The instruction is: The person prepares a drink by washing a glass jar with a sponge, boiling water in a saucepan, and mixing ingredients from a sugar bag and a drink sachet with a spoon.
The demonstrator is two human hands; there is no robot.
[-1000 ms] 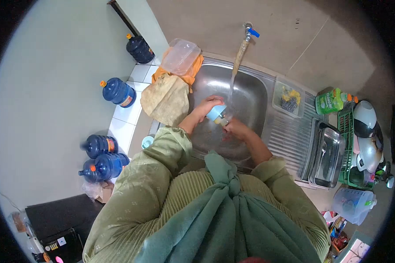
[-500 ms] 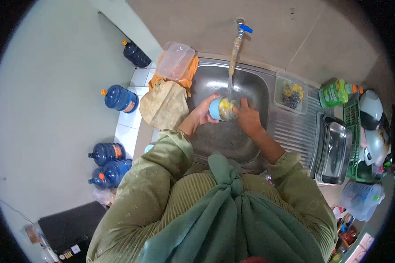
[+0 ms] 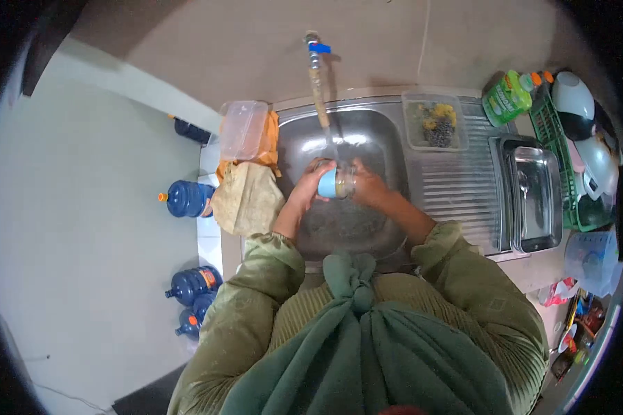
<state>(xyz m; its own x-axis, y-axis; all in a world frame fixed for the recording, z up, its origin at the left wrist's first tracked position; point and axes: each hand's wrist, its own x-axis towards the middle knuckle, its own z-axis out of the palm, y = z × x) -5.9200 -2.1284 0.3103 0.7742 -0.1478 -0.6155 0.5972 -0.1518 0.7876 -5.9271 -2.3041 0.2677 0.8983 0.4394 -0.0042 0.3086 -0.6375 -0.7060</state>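
sink point(image 3: 356, 238): glossy, smooth metal. drainboard point(image 3: 453, 197): ridged metal. lidless tub point(image 3: 430, 142): clear plastic. cloth point(image 3: 248, 200): matt, creased fabric. bottle point(image 3: 188, 198): translucent blue plastic.

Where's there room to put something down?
The ridged drainboard has a bare patch between the sink and the trays, below the box. The sink floor nearest the person looks free too. It's crowded by the cloth and tub, around the rack, and under the tap, where the left hand and right hand are at the jar.
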